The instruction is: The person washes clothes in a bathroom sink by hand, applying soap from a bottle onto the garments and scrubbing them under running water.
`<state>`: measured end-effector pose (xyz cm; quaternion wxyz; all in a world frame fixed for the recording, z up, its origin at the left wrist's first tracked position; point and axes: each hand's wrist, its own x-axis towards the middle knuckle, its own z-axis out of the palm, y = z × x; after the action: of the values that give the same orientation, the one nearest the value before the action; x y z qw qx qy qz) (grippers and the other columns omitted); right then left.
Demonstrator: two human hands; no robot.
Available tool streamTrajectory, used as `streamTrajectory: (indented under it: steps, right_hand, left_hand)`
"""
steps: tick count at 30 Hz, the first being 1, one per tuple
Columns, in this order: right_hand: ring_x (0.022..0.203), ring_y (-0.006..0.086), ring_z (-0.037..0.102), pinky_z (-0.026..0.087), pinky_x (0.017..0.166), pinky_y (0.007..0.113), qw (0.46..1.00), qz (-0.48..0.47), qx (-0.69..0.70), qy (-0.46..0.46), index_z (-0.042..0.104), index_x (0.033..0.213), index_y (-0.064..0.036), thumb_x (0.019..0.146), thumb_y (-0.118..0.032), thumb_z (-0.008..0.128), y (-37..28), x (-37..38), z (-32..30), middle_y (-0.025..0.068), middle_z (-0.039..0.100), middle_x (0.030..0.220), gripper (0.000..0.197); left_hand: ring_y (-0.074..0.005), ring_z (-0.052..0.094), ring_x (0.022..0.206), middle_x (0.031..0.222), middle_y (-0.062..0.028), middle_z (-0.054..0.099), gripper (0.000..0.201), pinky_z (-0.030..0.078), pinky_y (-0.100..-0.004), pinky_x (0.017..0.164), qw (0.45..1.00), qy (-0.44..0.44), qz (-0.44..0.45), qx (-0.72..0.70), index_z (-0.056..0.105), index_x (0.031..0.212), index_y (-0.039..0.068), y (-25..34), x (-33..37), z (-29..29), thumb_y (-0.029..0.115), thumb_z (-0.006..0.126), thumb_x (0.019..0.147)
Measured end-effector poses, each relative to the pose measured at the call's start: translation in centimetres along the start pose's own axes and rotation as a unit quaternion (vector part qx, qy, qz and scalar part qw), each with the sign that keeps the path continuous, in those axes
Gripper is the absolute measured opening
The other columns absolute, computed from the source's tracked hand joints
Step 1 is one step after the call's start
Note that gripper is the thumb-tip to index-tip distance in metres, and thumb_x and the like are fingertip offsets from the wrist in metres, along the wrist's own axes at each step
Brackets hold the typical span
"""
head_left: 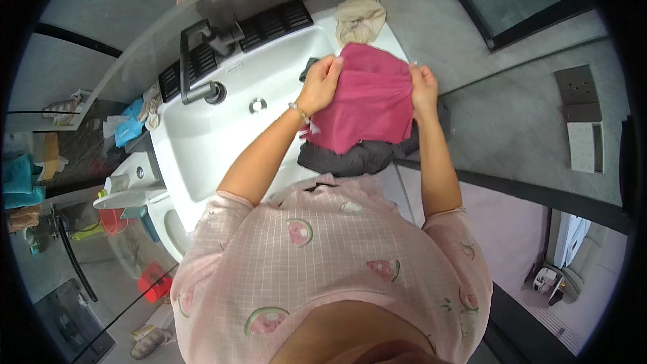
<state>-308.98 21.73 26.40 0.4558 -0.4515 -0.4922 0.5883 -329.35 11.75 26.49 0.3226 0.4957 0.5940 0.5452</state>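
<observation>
The left hand (321, 84) and the right hand (424, 87) each grip an edge of a deep-pink piece of soft fabric (367, 104), holding it spread between them over the right end of a white rectangular sink (182, 138). Beneath it lies a crumpled dark grey cloth (350, 160), perhaps a garment though partly covered, while a bunched beige cloth (360, 20) rests at the sink's far right corner

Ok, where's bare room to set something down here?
Bare: the floor of the white rectangular sink, between dark grey angular faucet, round silver drain and left forearm. Crowded: its right side, with crumpled beige cloth, crumpled dark grey fabric, and magenta cloth between left hand and right hand.
</observation>
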Motion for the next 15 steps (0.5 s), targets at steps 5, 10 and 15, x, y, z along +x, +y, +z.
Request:
streamTrajectory:
  steps: [5,10,15]
  right_hand:
    - [0.053,0.0023,0.035,0.028,0.047,0.02,0.999,-0.029,-0.012,0.012,0.049,0.066,-0.0084,0.089,-0.019,0.056,0.0,0.1,-2.5,-0.0074,0.045,0.06,0.026]
    - [0.068,0.0282,0.058,0.044,0.064,0.039,0.86,-0.13,-0.485,0.09,0.056,0.073,-0.0042,0.076,-0.02,0.066,-2.1,-0.8,-5.7,0.0101,0.062,0.074,0.018]
    - [0.095,0.0271,0.054,0.039,0.085,0.038,0.826,-0.332,-0.434,-0.138,0.063,0.093,-0.0061,0.076,-0.018,0.065,-4.7,-4.3,1.4,0.009,0.061,0.094,0.021]
  left_hand:
    - [-0.0081,0.042,0.064,0.07,0.0002,0.048,0.034,0.037,-0.0226,0.06,0.987,-0.058,-0.078,-0.125,0.049,0.076,0.001,0.5,-0.7,0.5,0.028,0.043,0.095]
    - [-0.0115,0.048,0.071,0.081,-0.0053,0.058,0.052,0.04,-0.0234,0.066,0.974,0.063,-0.215,0.025,0.06,0.088,0.001,-8.2,-3.7,-5.1,0.05,0.042,0.09]
    - [-0.015,0.053,0.085,0.097,-0.0068,0.06,0.077,0.042,-0.0317,0.081,0.895,-0.17,-0.409,-0.056,0.059,0.106,0.0,-9.1,-9.2,-5.5,0.07,0.052,0.073]
